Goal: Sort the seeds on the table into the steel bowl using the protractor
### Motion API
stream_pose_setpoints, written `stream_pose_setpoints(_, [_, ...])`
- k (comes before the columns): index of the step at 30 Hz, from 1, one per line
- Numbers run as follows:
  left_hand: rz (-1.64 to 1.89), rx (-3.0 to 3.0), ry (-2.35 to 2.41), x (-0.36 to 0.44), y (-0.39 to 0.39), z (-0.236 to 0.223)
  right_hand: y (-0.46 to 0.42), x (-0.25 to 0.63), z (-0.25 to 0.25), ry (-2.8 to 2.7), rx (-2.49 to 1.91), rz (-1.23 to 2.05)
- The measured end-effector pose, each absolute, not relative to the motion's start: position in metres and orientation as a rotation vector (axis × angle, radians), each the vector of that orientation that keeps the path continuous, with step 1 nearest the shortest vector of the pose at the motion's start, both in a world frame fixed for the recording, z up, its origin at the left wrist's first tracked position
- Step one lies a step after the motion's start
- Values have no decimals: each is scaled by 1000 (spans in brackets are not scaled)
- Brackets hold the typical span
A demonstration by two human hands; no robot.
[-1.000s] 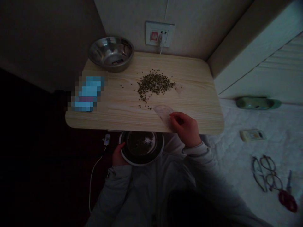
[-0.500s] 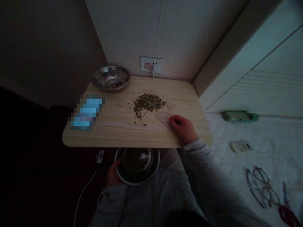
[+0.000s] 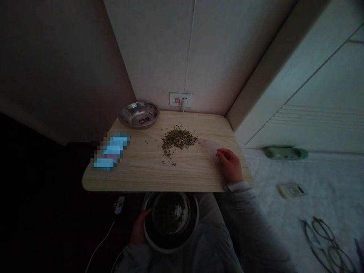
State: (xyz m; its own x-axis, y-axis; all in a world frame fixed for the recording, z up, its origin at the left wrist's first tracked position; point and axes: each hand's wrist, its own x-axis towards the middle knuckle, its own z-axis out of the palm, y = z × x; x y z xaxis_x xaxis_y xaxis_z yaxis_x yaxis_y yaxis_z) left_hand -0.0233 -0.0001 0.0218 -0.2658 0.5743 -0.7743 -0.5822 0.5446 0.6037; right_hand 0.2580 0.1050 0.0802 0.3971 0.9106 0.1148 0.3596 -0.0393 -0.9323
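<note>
My left hand [image 3: 139, 228] is closed on the rim of a metal bowl [image 3: 171, 246], held below the table's front edge; small dark grains lie inside. Over the right part of the wooden table [image 3: 148, 180], my right hand [image 3: 230, 165] pinches a thin, pale, see-through sheet [image 3: 209, 148] that reaches left toward the grains. A loose heap of small dark green-brown grains [image 3: 179, 137] is spread on the middle of the table. A few strays lie left of the heap and in front of it.
A second steel bowl [image 3: 139, 115] stands at the back left, with a blurred-out phone [image 3: 112, 151] in front. A wall socket [image 3: 181, 99] is behind the table. Eyeglasses [image 3: 322, 229], a small pale box [image 3: 292, 190] and a green case [image 3: 286, 152] lie on the bed at right.
My right hand has moved right with the see-through sheet, away from the grain heap. The whole view has tilted up, so things sit lower. My left hand still grips the bowl.
</note>
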Motion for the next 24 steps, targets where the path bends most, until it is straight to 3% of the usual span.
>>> stream_pose_setpoints(9, [743,125,1390,-39,-8,59,102,255,75,-1118,-1609,657])
stream_pose_setpoints(17, [1073,331,1648,-89,-24,82,102,254,71,-1202,-1643,663])
stream_pose_setpoints(22, [1417,408,1786,-89,-4,67,102,253,71,-1234,-1650,656])
stream_pose_setpoints(24, [1476,788,1840,-86,12,57,102,252,72,-1242,-1643,647])
